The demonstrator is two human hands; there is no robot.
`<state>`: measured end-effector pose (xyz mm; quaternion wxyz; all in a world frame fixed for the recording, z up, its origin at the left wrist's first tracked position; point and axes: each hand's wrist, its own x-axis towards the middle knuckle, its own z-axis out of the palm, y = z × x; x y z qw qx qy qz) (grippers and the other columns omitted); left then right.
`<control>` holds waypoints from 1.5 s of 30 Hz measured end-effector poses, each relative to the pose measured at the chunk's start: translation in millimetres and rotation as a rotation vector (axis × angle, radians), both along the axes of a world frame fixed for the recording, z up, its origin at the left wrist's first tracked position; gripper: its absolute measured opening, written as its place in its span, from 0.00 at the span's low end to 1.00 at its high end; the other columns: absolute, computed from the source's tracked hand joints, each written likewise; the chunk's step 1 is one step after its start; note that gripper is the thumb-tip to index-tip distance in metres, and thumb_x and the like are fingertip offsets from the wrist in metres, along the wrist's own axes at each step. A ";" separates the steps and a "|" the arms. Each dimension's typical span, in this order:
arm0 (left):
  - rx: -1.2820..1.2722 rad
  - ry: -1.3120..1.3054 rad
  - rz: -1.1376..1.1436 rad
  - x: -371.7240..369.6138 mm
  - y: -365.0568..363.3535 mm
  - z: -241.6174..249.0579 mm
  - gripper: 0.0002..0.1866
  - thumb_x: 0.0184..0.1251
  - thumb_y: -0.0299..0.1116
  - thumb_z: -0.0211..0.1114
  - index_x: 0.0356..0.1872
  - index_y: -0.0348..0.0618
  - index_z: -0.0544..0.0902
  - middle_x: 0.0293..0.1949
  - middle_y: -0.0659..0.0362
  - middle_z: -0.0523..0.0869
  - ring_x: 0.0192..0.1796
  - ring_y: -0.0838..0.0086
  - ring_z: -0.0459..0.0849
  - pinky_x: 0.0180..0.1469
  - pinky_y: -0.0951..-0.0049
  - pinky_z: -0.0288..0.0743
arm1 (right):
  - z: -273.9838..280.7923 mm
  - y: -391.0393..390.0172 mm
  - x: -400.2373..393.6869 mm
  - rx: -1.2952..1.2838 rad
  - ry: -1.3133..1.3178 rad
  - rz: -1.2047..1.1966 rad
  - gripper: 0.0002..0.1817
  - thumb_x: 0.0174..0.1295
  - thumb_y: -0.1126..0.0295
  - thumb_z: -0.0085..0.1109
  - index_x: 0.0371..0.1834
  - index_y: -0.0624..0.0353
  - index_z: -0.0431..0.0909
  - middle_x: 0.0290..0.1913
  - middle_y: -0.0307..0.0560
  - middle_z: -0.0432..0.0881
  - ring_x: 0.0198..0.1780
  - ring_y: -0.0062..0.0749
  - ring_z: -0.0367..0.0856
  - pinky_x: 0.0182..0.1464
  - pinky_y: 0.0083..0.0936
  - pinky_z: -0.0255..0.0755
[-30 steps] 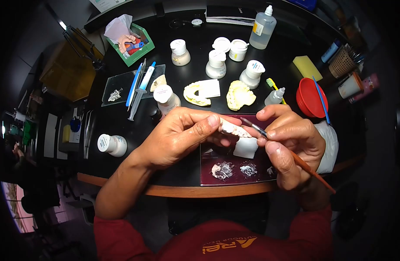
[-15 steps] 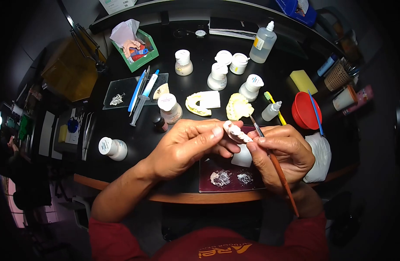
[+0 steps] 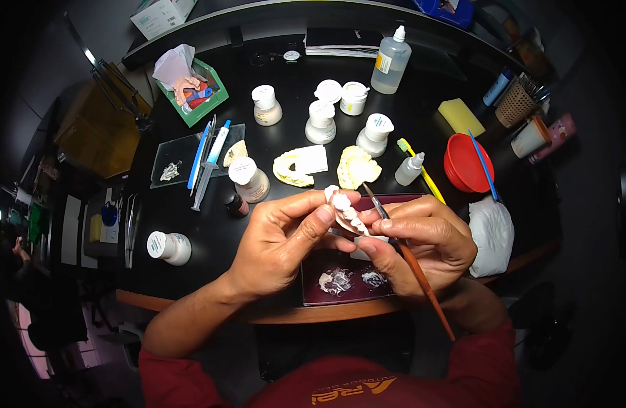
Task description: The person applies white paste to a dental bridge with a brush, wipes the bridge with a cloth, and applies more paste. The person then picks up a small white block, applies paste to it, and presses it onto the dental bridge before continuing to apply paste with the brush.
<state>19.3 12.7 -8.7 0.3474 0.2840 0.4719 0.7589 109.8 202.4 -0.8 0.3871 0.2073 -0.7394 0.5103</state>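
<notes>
Between my hands is a small white dental model [image 3: 347,215] with a row of teeth, tilted so the teeth show. My left hand [image 3: 275,241] grips its left end between thumb and fingers. My right hand [image 3: 429,234] holds a fine brush [image 3: 420,272] with a reddish-brown handle, its dark tip pointing away from me; the thumb and fingertips also reach the model's right end. Below the hands lies a dark red palette [image 3: 313,294] bearing two whitish smears of paste [image 3: 335,280]. Just beyond are a pale yellow dental cast [image 3: 357,167] and a horseshoe-shaped cast [image 3: 290,170].
Several white-capped jars stand around, one jar [image 3: 248,182] close to my left hand. A dropper bottle [image 3: 409,170], yellow toothbrush [image 3: 427,175], red bowl [image 3: 463,166] and white tissue [image 3: 491,234] lie right. A glass slab [image 3: 165,155] with syringes is left; a clear bottle [image 3: 390,64] stands behind.
The model has turned in my fingers, so more of its tooth row faces up. Both hands stay on it, and the brush remains in my right hand. The whole view has shifted slightly.
</notes>
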 end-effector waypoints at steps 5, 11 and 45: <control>0.038 -0.040 -0.096 -3.7 -2.0 -2.3 0.21 0.86 0.36 0.53 0.66 0.27 0.77 0.54 0.50 0.87 0.53 0.70 0.88 0.56 0.69 0.87 | -1.0 9.2 3.1 -0.217 -0.066 0.170 0.13 0.62 0.84 0.67 0.50 0.70 0.82 0.43 0.57 0.86 0.52 0.41 0.88 0.54 0.30 0.85; 0.078 -0.075 -0.199 -4.1 -1.2 -6.0 0.22 0.87 0.39 0.52 0.64 0.27 0.79 0.51 0.52 0.85 0.52 0.68 0.88 0.57 0.61 0.87 | -2.6 10.3 3.5 -0.498 -0.169 0.428 0.10 0.62 0.85 0.58 0.45 0.64 0.76 0.42 0.54 0.84 0.66 0.52 0.79 0.70 0.47 0.76; 0.085 0.017 -0.276 -5.8 -3.9 0.7 0.21 0.87 0.36 0.53 0.63 0.27 0.80 0.52 0.52 0.86 0.51 0.75 0.86 0.52 0.75 0.81 | -5.6 13.9 2.3 -0.295 -0.089 0.482 0.12 0.63 0.85 0.55 0.46 0.59 0.76 0.38 0.50 0.80 0.65 0.50 0.76 0.68 0.44 0.81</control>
